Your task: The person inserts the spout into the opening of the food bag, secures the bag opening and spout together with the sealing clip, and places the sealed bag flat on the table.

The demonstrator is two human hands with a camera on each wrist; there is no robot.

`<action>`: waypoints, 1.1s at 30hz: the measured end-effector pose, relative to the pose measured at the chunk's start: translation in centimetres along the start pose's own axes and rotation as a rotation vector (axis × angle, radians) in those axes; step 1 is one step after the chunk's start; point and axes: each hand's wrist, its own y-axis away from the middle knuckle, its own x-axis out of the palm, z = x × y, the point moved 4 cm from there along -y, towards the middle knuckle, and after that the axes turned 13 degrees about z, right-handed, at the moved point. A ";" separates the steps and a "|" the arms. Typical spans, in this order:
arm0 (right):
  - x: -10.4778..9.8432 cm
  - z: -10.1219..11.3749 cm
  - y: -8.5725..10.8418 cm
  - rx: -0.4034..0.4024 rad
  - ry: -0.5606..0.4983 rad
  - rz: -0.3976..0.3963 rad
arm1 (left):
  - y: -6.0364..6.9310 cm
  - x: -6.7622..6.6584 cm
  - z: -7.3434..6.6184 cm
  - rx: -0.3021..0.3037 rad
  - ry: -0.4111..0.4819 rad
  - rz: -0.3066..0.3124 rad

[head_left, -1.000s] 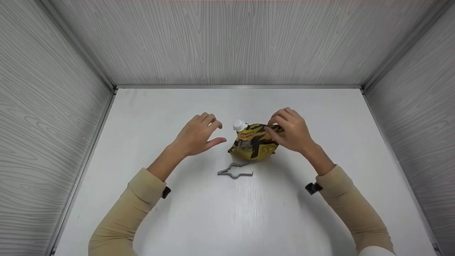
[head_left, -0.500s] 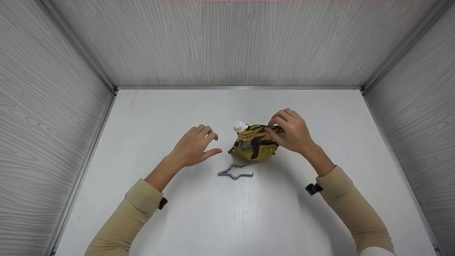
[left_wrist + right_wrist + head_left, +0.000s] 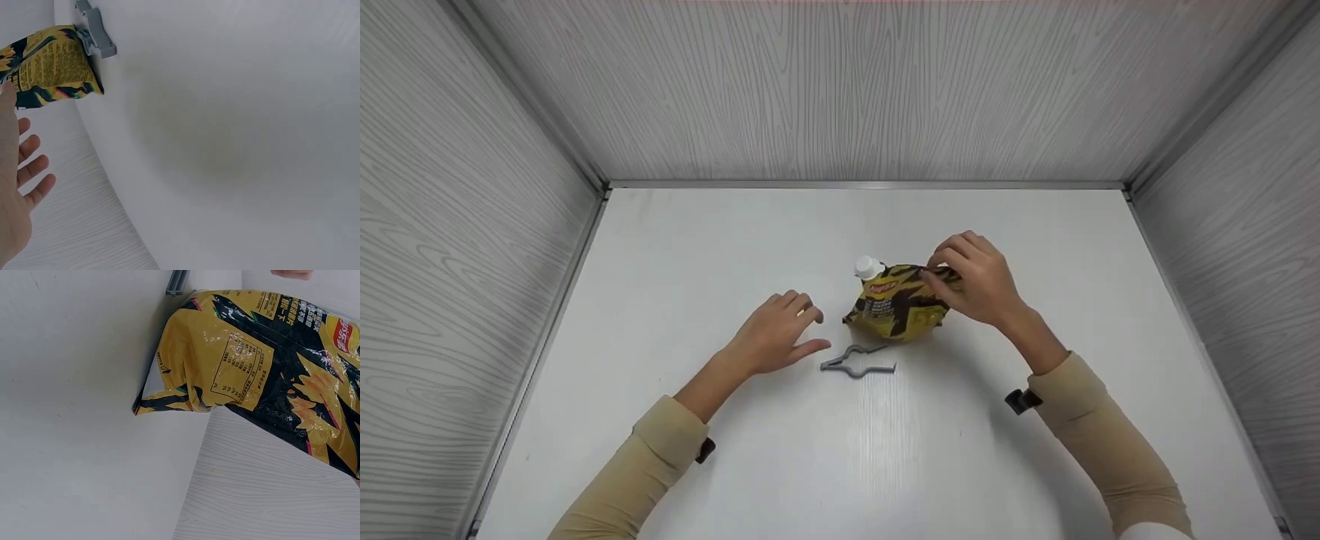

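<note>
A yellow and black pouch (image 3: 901,307) with a white cap (image 3: 868,268) at its upper left stands on the white table. The right hand (image 3: 979,279) pinches its upper right edge between thumb and fingers. Left of the pouch, the left hand (image 3: 776,334) hovers with thumb and fingers apart, holding nothing. A grey clip (image 3: 856,370) lies spread on the table just in front of the pouch, near the left thumb. In the left wrist view the pouch (image 3: 55,67) is beyond the left hand (image 3: 17,180). The right wrist view shows the pouch (image 3: 242,354) close up.
Grey wood-grained panels (image 3: 840,90) rise behind the table (image 3: 840,465) and at both sides, meeting it along metal edges. Each sleeve cuff carries a small black device, one at the left wrist (image 3: 706,450) and one at the right wrist (image 3: 1023,400).
The left hand has moved down toward the near side of the table, away from the cap and closer to the clip's level. The right hand and the pouch have hardly moved.
</note>
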 end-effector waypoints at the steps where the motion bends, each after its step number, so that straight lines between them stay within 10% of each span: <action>1: 0.0 0.0 0.0 0.003 -0.002 0.002 | 0.0 0.4 -0.1 0.004 0.015 0.003; 33: 0.0 -0.1 0.0 0.005 0.003 0.025 | 0.8 6.0 -2.2 0.051 0.064 0.126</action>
